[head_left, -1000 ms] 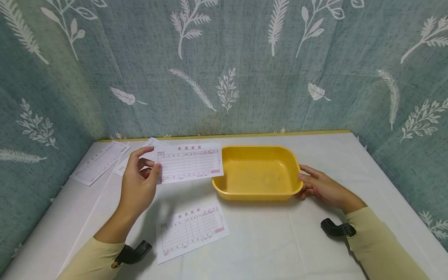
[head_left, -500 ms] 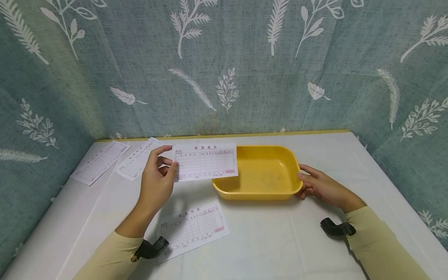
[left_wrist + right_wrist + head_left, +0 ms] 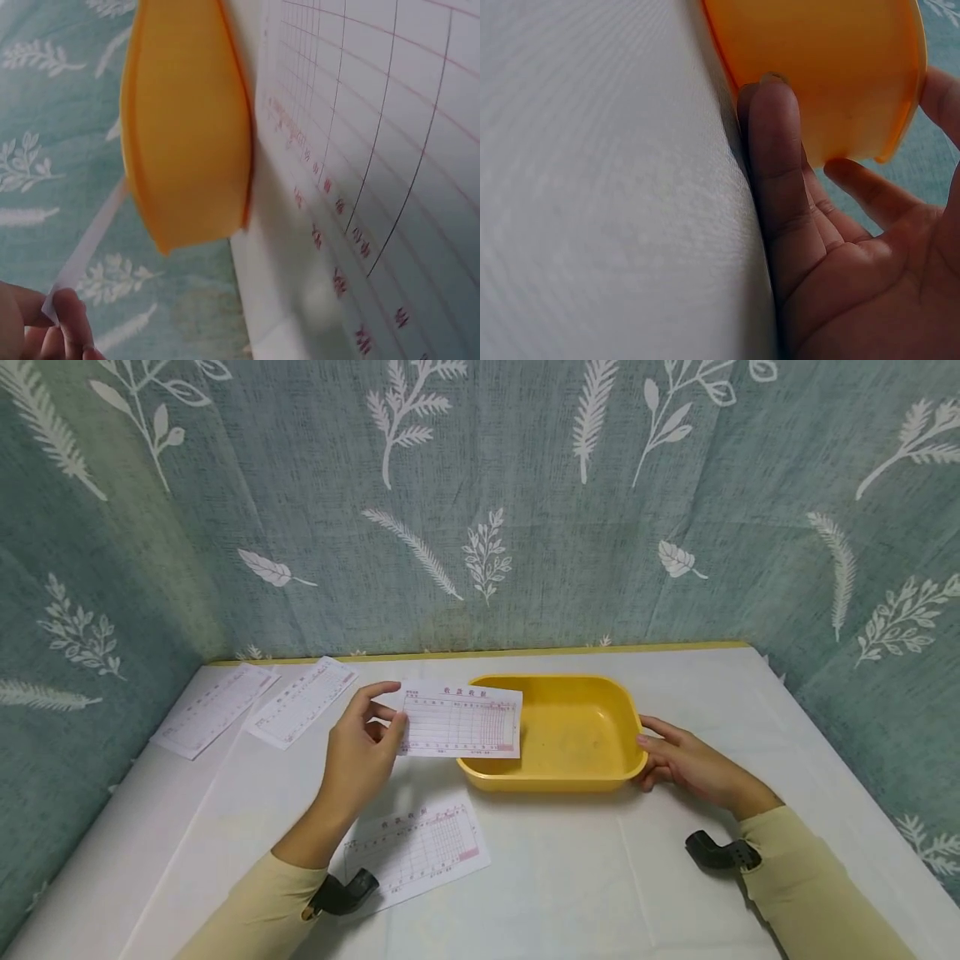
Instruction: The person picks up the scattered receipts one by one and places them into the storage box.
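Receipt slips [image 3: 302, 702] lie flat far left, two of them, thin printed paper. Next, the left hand [image 3: 363, 739] pinches the held slip [image 3: 461, 720] by one end, thumb against fingers. Bottom slip [image 3: 427, 847] sits partly behind the black wrist camera [image 3: 347, 896], which could drag it imo. That held slip is in front of the left end of the yellow tray [image 3: 585, 727], can't tell if touching; its free end might droop or snag on the rim. Tray looks like glossy plastic, rounded corners, so it'd probably slide if bumped; the right hand [image 3: 686, 764] just has spread fingers on its outer end.
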